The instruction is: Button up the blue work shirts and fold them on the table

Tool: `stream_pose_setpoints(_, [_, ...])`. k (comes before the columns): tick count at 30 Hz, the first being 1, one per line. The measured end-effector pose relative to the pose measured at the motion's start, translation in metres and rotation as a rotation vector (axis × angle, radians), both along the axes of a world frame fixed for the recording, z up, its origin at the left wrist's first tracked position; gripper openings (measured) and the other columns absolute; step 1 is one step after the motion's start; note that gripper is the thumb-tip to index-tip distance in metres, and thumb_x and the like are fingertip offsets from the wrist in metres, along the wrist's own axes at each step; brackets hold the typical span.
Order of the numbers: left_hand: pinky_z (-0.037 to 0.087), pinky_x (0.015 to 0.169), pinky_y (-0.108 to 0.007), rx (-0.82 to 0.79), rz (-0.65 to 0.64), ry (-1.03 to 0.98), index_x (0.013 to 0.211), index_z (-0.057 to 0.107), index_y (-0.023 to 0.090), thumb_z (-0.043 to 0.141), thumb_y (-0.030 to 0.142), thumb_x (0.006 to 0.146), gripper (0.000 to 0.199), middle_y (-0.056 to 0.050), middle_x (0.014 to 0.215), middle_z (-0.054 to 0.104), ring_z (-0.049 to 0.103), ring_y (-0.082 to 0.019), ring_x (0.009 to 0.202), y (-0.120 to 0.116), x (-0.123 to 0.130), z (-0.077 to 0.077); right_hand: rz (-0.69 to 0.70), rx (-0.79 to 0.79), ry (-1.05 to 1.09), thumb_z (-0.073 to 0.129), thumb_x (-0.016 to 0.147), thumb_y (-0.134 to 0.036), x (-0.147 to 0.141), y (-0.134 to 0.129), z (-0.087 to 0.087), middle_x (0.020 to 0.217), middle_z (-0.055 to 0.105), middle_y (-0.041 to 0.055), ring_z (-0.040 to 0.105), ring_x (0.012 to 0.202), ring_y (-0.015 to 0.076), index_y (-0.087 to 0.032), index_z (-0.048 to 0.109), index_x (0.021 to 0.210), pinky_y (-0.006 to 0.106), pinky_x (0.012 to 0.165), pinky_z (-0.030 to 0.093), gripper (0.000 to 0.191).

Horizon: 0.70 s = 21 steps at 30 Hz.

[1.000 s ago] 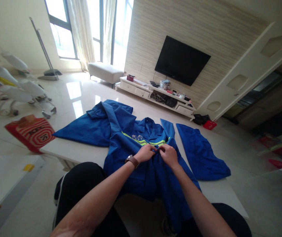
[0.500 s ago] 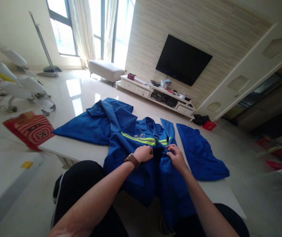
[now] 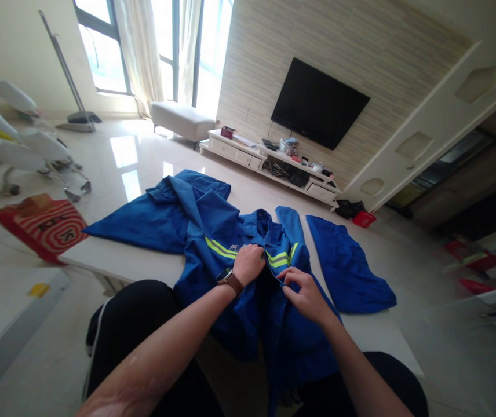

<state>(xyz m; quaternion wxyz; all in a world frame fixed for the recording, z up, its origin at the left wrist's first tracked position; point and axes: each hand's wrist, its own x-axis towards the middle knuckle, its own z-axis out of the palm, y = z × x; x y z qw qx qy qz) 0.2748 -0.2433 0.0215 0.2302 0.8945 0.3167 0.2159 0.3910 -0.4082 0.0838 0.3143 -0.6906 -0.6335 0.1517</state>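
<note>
A blue work jacket [image 3: 213,295] with yellow-and-grey reflective stripes lies across the white bench in front of me, its lower part hanging over the near edge. My left hand [image 3: 248,263], with a watch on the wrist, is closed on one front edge at stripe height. On the other front edge, slightly lower, my right hand [image 3: 302,291] pinches the cloth between thumb and fingers. The front is parted between the hands. More folded blue clothing [image 3: 143,223] lies at the left, and another blue piece [image 3: 347,263] at the right.
The white bench [image 3: 121,263] stands before my knees. A red paper bag [image 3: 43,226] is on the floor at left, near a white box [image 3: 8,324] with yellow latches. Farther off are a low TV cabinet [image 3: 234,153], a television [image 3: 320,104] and a padded stool [image 3: 182,120].
My left hand has moved up over the chest stripe. The right hand has shifted down and left with its front edge, so more of the stripe on that side shows.
</note>
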Motion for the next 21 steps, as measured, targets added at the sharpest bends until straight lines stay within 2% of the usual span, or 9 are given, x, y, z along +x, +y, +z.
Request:
stream_pose_setpoints(3, [0.048,0.091,-0.033,-0.011,-0.012,-0.025,0.096,0.074,0.02,0.054,0.022,0.095,0.019,-0.01,0.101,0.072,0.065,-0.024,0.103,0.0,0.001,0.001,-0.112,-0.055,-0.135,0.054,0.092,-0.032,0.011,0.009,-0.009,0.076,0.066,0.004,0.061,0.075,0.0208,-0.022,0.057,0.065,0.033,0.073,0.045,0.029])
stream_pose_setpoints(5, [0.049,0.09,-0.031,0.002,-0.027,-0.053,0.098,0.075,0.02,0.056,0.024,0.094,0.019,-0.009,0.101,0.073,0.066,-0.023,0.103,-0.001,0.001,0.003,-0.197,-0.061,-0.249,0.057,0.093,-0.037,0.016,0.017,-0.015,0.071,0.063,0.0032,0.059,0.073,0.0212,-0.023,0.059,0.068,0.032,0.069,0.042,0.029])
stream_pose_setpoints(7, [0.049,0.088,-0.03,0.022,-0.044,-0.076,0.095,0.076,0.02,0.057,0.024,0.094,0.019,-0.009,0.099,0.073,0.066,-0.023,0.1,-0.002,0.0,0.005,-0.244,-0.025,-0.329,0.062,0.091,-0.038,0.017,0.026,-0.019,0.076,0.065,0.0033,0.059,0.079,0.0223,-0.023,0.062,0.075,0.032,0.07,0.043,0.023])
stream_pose_setpoints(10, [0.05,0.085,-0.03,0.046,-0.058,-0.09,0.088,0.076,0.02,0.057,0.023,0.093,0.02,-0.009,0.095,0.073,0.067,-0.022,0.096,-0.004,-0.002,0.008,-0.23,0.024,-0.402,0.067,0.09,-0.036,0.013,0.038,-0.022,0.086,0.067,0.004,0.061,0.088,0.0232,-0.023,0.067,0.086,0.033,0.076,0.045,0.014])
stream_pose_setpoints(13, [0.051,0.085,-0.03,0.062,-0.084,-0.108,0.086,0.076,0.02,0.057,0.02,0.093,0.02,-0.008,0.092,0.073,0.068,-0.022,0.094,-0.003,-0.002,0.008,-0.226,0.038,-0.476,0.068,0.09,-0.034,0.01,0.048,-0.024,0.094,0.067,0.0061,0.061,0.095,0.0249,-0.023,0.072,0.089,0.035,0.081,0.047,0.012])
stream_pose_setpoints(17, [0.052,0.087,-0.03,0.057,-0.114,-0.147,0.098,0.078,0.021,0.058,0.019,0.092,0.021,-0.008,0.096,0.074,0.068,-0.022,0.097,-0.002,-0.004,0.008,-0.215,0.029,-0.432,0.061,0.093,-0.028,0.014,0.053,-0.027,0.096,0.07,0.0056,0.063,0.097,0.0249,-0.024,0.073,0.09,0.035,0.081,0.047,0.013])
stream_pose_setpoints(21, [0.052,0.094,-0.031,-0.001,-0.059,-0.164,0.114,0.077,0.022,0.057,0.017,0.091,0.032,-0.007,0.106,0.076,0.069,-0.023,0.104,0.003,-0.008,0.014,-0.28,0.056,-0.345,0.054,0.093,-0.027,0.034,0.05,-0.024,0.095,0.071,0.0052,0.066,0.09,0.0236,-0.024,0.07,0.09,0.034,0.077,0.046,0.017])
